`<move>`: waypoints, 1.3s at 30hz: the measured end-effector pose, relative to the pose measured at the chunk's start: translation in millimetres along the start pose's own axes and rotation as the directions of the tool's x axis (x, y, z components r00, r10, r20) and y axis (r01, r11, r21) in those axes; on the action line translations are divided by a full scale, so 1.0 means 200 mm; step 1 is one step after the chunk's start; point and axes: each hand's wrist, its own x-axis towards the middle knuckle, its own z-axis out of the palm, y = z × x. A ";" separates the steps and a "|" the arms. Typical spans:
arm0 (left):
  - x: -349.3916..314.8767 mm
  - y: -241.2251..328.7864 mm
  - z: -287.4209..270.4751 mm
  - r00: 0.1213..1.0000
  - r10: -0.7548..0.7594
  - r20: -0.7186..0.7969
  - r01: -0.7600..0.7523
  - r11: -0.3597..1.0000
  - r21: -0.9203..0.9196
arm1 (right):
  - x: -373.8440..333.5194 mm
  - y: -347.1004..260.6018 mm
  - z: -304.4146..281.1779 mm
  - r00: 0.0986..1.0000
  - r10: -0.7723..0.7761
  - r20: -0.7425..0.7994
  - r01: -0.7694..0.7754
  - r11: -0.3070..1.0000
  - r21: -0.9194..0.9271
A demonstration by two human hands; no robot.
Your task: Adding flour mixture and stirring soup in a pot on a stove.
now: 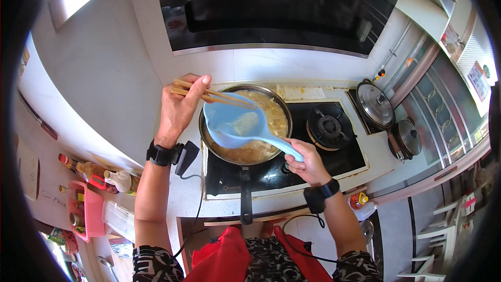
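Note:
My left hand [181, 105] is closed around a pair of wooden chopsticks [218, 96]. Their tips reach over the bowl of a light-blue plastic water scoop [219, 117]. My right hand [308, 164] grips the scoop's handle, with the bowl tilted above a frying pan [246, 190]. A pale, whitish patch of wet stuff [245, 124] clings inside the scoop. Beneath it, the pan holds a light-brown soupy food [274, 112] with pale bits, partly covered by the scoop. The pan sits on the left side of a black gas stove [271, 177], its handle pointing toward me.
An unused burner [329, 125] is right of the pan. Two lidded pots [374, 104] stand farther right. A dark range hood [276, 10] hangs over the stove. Bottles [117, 180] and a pink basket [94, 211] are at the left. Cables run from both wrist devices.

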 end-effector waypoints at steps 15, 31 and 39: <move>-0.16 -0.19 -0.14 0.991 -0.065 -0.118 0.065 0.998 0.001 | -0.03 -0.12 0.07 0.996 -0.027 -0.082 0.008 0.974 -0.225; -0.16 -0.33 -0.17 0.982 -0.113 -0.149 0.116 0.993 0.012 | -0.06 -0.47 0.35 0.995 -0.006 -0.102 -0.061 0.772 -0.633; -0.15 -0.40 -0.22 0.967 -0.252 -0.037 0.248 0.964 -0.091 | -0.03 -0.62 0.33 0.992 0.074 -0.098 -0.123 0.656 -0.744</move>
